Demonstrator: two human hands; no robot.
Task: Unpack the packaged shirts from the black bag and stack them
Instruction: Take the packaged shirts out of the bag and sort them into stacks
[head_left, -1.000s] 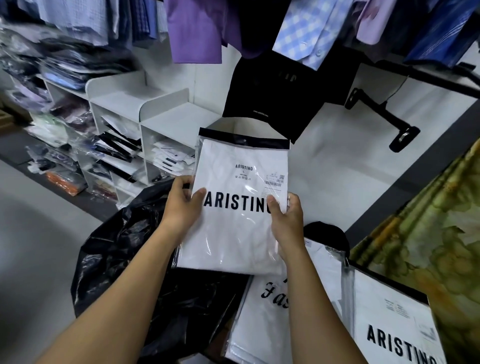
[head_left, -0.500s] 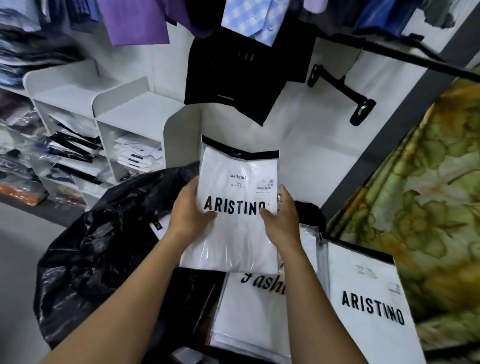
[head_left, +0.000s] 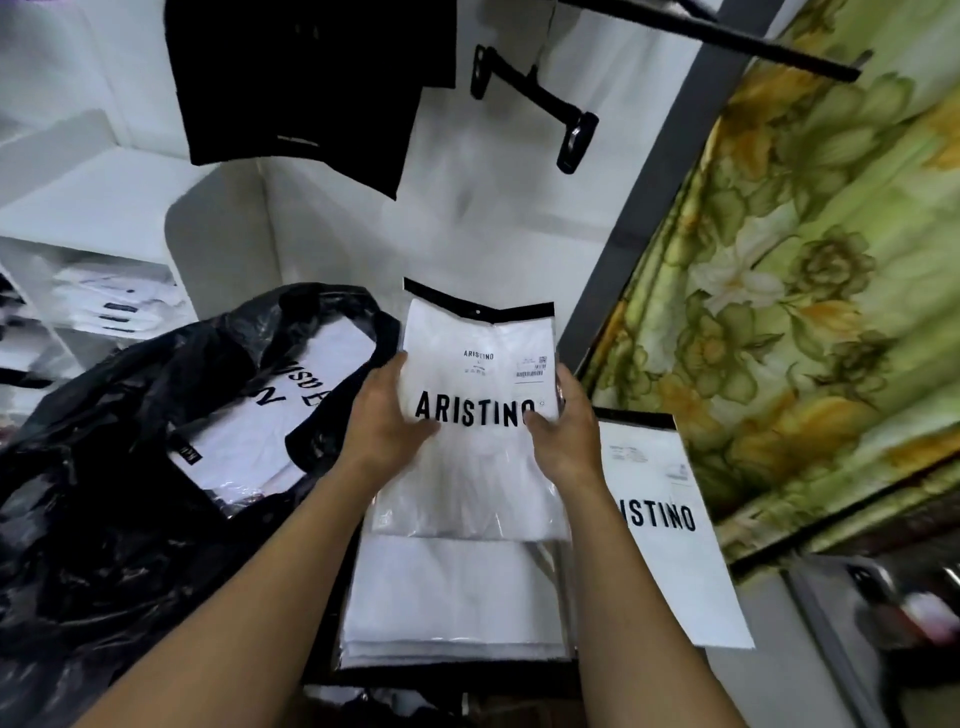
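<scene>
- Lowered since before, the flat white plastic-wrapped shirt pack (head_left: 480, 374) hangs centre, over the white stack of packs (head_left: 457, 597) at six o'clock.
- Each grip, left hand (head_left: 387, 423) and right hand (head_left: 566, 434), clamps a side edge; it looks light, floppy and slick.

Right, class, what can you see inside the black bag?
One white packaged shirt with black lettering lies in the mouth of the black bag. Anything deeper is covered by it and the bag's folds.
</scene>
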